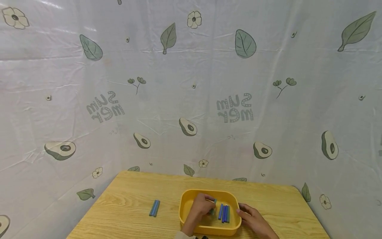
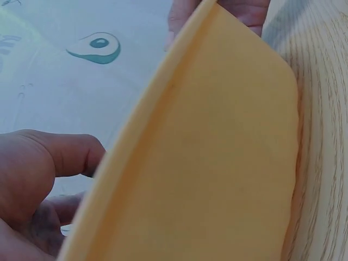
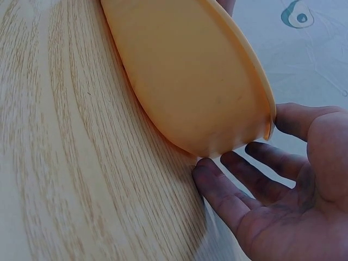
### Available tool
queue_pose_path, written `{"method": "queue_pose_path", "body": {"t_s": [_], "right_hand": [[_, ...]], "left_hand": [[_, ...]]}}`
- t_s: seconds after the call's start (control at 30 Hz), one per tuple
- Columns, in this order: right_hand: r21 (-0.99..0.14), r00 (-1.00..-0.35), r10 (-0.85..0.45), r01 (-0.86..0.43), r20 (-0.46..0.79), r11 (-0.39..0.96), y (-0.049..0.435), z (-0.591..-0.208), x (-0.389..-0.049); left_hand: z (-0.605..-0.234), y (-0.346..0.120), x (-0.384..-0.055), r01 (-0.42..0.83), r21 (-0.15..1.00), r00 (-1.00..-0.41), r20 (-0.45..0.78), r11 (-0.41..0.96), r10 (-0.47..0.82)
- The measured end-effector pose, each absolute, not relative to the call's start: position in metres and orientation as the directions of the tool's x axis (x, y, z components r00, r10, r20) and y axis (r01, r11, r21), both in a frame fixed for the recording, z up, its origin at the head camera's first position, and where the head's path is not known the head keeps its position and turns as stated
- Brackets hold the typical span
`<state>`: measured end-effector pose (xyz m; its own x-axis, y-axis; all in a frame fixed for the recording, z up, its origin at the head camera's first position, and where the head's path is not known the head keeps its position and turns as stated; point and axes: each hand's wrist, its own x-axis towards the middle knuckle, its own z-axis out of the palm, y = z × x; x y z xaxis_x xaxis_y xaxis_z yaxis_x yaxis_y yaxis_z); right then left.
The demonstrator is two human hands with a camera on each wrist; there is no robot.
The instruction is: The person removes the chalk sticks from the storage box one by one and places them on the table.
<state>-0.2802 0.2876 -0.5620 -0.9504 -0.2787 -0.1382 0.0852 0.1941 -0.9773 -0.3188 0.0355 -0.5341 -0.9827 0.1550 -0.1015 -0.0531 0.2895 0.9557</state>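
My left hand [image 1: 203,205] reaches down into a yellow tray [image 1: 191,191], its fingers bent around teal sticks [image 1: 215,201] that partly show beside the fingertips. In the left wrist view, the tray's wall hides the fingertips of that hand [image 2: 43,174] and whatever lies between them. Several blue and teal sticks [image 1: 224,213] lie side by side on the tray's floor, right of the left hand. At the tray's right end, my right hand [image 1: 253,217] holds the wall, with the thumb at the rim and the other fingers against the outside [image 3: 272,179].
A small group of blue and green sticks [image 1: 154,208] lies on the wooden table [image 1: 131,192], left of the tray. Behind the table hangs a pale sheet [image 1: 203,139] printed with avocados, leaves and flowers.
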Motion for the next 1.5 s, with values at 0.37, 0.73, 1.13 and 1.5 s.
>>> {"method": "queue_pose_path", "body": {"t_s": [0.37,0.73,1.13,1.5], "right_hand": [[-0.975,-0.953,-0.264,0.094,-0.147,0.201,0.287,-0.56,-0.28],[-0.979,-0.95,-0.277,0.101,-0.148,0.176,0.288,-0.564,-0.28],[-0.976,-0.952,-0.258,0.124,-0.168,0.18,0.288,-0.564,-0.283],[-0.979,-0.947,-0.279,0.118,-0.161,0.165,0.291,-0.564,-0.284]], "left_hand": [[-0.524,0.01,-0.317,0.0,0.986,-0.971,-0.041,0.168,0.235],[-0.511,-0.022,-0.314,0.034,0.992,-0.966,0.003,0.117,0.259],[-0.506,-0.063,-0.317,0.064,0.983,-0.978,0.027,0.173,0.208],[-0.511,-0.095,-0.318,0.058,0.983,-0.991,0.035,0.177,0.129]]}}
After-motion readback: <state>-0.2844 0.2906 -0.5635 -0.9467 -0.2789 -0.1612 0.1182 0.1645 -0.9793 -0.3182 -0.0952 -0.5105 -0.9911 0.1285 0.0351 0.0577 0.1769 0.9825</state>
